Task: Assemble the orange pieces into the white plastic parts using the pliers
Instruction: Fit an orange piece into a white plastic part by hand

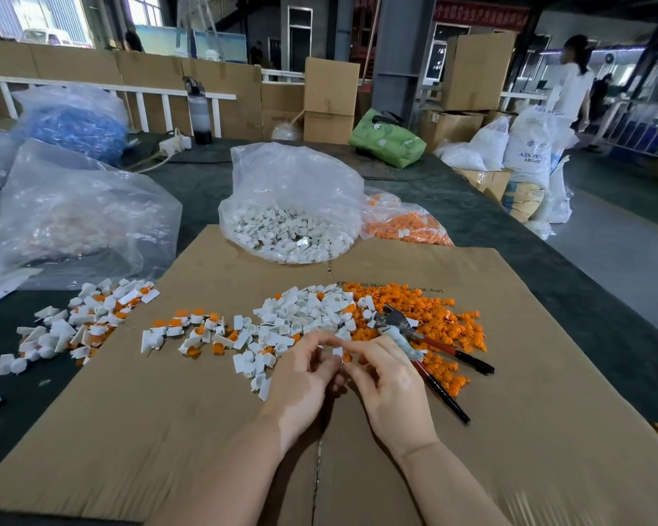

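My left hand and my right hand meet over the cardboard sheet. Between their fingertips they pinch a small white plastic part with an orange piece at its side. The pliers, with red and black handles, lie on the cardboard just right of my right hand, partly on the loose orange pieces. A heap of loose white parts lies just beyond my hands. Assembled white-and-orange parts are spread to the left.
A clear bag of white parts stands at the cardboard's far edge, a bag of orange pieces to its right. More assembled parts lie on the dark table at left, beside other plastic bags. A person stands far right.
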